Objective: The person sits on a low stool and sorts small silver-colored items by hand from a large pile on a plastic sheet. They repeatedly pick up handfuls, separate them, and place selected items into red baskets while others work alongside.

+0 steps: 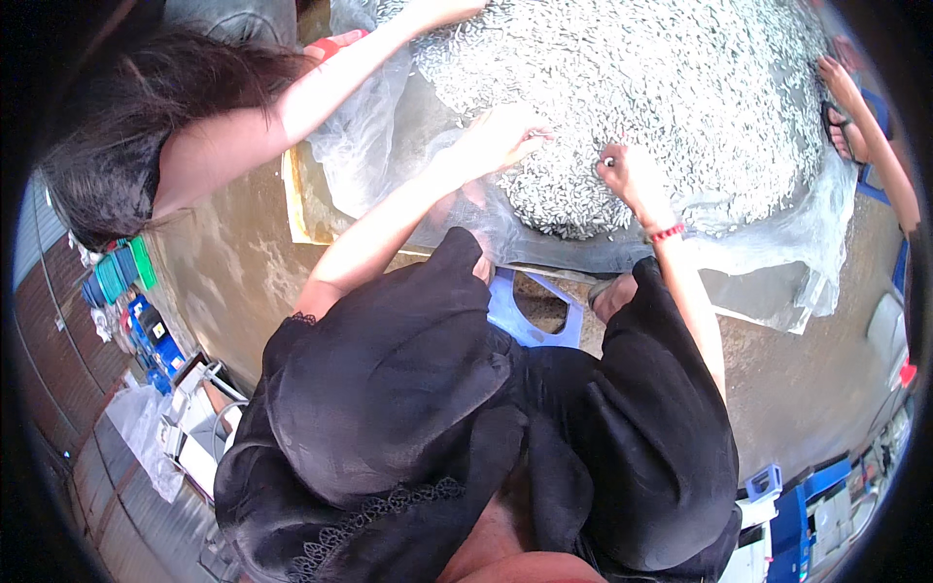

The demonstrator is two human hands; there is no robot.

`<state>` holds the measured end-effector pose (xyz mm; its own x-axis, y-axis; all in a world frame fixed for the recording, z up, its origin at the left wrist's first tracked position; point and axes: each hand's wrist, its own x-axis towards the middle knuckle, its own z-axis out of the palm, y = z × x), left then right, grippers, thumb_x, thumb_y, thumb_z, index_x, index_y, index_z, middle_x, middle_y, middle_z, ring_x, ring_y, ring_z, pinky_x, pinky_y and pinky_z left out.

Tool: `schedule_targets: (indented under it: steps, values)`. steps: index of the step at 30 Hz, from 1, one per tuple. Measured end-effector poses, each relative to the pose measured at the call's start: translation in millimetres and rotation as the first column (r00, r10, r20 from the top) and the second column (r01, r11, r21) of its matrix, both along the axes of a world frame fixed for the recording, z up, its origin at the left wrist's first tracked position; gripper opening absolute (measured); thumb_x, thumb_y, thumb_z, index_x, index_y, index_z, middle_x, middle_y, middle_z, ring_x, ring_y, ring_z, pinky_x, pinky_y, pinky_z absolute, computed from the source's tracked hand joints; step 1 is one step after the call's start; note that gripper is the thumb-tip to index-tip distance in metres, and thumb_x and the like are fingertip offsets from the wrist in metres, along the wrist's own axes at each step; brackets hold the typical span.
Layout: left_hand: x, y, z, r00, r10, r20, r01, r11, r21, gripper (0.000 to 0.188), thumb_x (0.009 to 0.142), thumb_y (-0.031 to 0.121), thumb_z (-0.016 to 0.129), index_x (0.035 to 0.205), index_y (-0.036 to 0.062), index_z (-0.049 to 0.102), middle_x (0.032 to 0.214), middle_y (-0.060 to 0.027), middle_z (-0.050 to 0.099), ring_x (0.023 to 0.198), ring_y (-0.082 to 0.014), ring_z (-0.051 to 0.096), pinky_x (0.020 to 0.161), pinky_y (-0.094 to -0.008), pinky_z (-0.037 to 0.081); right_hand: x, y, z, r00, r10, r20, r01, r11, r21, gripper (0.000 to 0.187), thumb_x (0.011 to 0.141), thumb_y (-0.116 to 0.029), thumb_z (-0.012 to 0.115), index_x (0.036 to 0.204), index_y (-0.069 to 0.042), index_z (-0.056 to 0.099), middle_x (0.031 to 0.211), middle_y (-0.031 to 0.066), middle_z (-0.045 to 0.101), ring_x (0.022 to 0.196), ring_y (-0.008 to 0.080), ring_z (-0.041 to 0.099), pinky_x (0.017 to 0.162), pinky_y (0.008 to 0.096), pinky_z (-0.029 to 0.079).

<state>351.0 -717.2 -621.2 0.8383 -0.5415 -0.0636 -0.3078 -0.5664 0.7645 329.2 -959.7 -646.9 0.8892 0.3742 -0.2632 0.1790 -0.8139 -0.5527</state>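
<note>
A broad heap of small, slender silvery-white pieces that look like tiny fish lies spread on a pale mesh sheet. My left hand reaches over the heap's near left side, its fingertips pinched together. What is between them is too small to name. To its right, my right hand, with a red bracelet at the wrist, is curled closed just above the near part of the heap. A small dark and white spot shows by its thumb and forefinger; I cannot make out what it is.
At the left, a person with long dark hair stretches an arm over the heap. Another person's arm reaches in at the right. A blue plastic stool stands between my legs. Bins and crates stand at lower right on the wet floor.
</note>
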Motion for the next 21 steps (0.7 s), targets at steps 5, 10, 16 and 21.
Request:
schedule_targets:
  steps: [5, 10, 16, 21]
  values:
    - [32, -6, 30, 0.875, 0.037, -0.482, -0.095, 0.991, -0.096, 0.019, 0.079, 0.027, 0.058, 0.091, 0.0138, 0.067, 0.076, -0.0055, 0.059, 0.063, -0.0179, 0.05, 0.057, -0.0288, 0.041, 2, -22, -1, 0.748, -0.365, -0.554, 0.557, 0.8, 0.224, 0.03, 0.074, -0.024, 0.063, 0.102, -0.012, 0.064, 0.06, -0.0014, 0.053, 0.056, 0.0061, 0.043, 0.053, 0.0223, 0.038]
    - [37, 1, 18, 0.982, 0.056, 0.181, -0.076, 0.991, 0.107, 0.02, 0.082, 0.028, 0.057, 0.089, 0.0127, 0.068, 0.067, -0.0033, 0.057, 0.058, -0.0129, 0.047, 0.055, -0.0285, 0.04, 10, -11, 24, 0.931, -0.328, -0.163, 0.349, 0.929, 0.122, 0.048, 0.074, -0.025, 0.061, 0.118, -0.009, 0.051, 0.066, 0.0108, 0.059, 0.058, 0.0197, 0.056, 0.057, 0.0318, 0.045]
    - [41, 3, 52, 0.862, 0.049, -0.504, -0.275, 0.882, -0.384, 0.022, 0.086, 0.027, 0.054, 0.085, 0.0057, 0.06, 0.077, -0.0013, 0.047, 0.058, -0.0098, 0.039, 0.046, -0.0193, 0.03, 17, -8, -13, 0.986, -0.004, 0.168, 0.015, 0.998, -0.065, 0.025, 0.08, -0.019, 0.055, 0.101, -0.007, 0.055, 0.079, 0.0155, 0.06, 0.073, 0.0308, 0.059, 0.066, 0.0384, 0.047]
    - [41, 7, 54, 0.5, -0.443, -0.744, -0.659, 0.362, -0.659, 0.034, 0.086, 0.028, 0.052, 0.063, 0.0042, 0.045, 0.071, -0.0067, 0.046, 0.055, -0.0069, 0.038, 0.039, -0.0161, 0.027, 10, -3, 1, 0.958, 0.228, 0.174, -0.231, 0.973, -0.003, 0.018, 0.08, -0.022, 0.054, 0.088, -0.008, 0.061, 0.075, 0.0133, 0.06, 0.072, 0.0269, 0.059, 0.061, 0.0349, 0.046]
